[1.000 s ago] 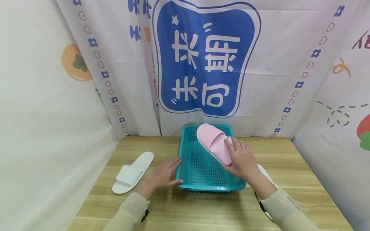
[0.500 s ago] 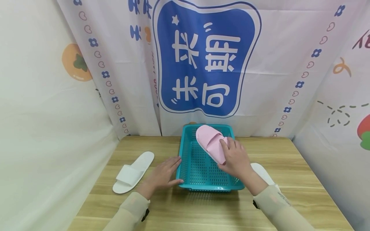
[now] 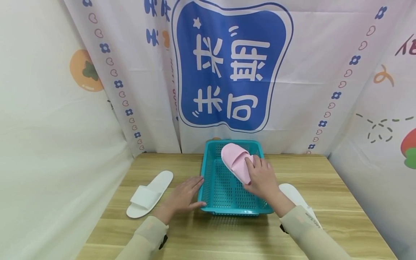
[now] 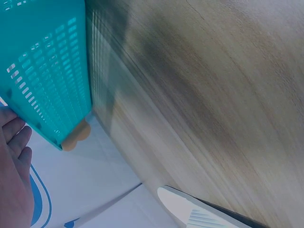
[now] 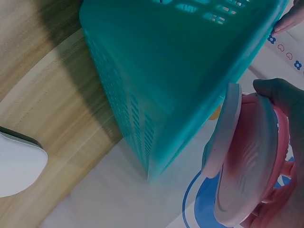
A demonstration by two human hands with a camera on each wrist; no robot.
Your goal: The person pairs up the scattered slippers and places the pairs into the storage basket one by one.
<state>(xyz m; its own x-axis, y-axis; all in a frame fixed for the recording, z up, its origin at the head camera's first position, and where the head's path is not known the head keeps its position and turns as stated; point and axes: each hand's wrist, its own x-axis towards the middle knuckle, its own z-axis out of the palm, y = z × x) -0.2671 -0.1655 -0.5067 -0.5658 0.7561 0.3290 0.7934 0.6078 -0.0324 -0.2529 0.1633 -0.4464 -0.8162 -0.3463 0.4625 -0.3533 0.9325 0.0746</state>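
My right hand [image 3: 264, 180] grips pink slippers [image 3: 234, 157] by the heel end, thumb on one side and fingers on the other. They are tilted above the teal plastic basket [image 3: 202, 173]. In the right wrist view two pale soles of the pink slippers [image 5: 249, 156] show, pressed close together. My left hand [image 3: 185, 195] touches the basket's left rim with straight fingers. The left wrist view shows that hand [image 4: 15, 166] beside the basket's perforated wall [image 4: 52, 71].
A white slipper [image 3: 151, 194] lies on the wooden table [image 3: 201, 238] to the left. Another white slipper [image 3: 294, 195] lies to the right, partly covered by my right forearm. A printed white curtain [image 3: 156, 119] hangs behind the basket, with pale cloth at both sides.
My right hand has moved a little left and down with the pink slippers, uncovering more of the right white slipper. The left hand and basket have stayed in place.
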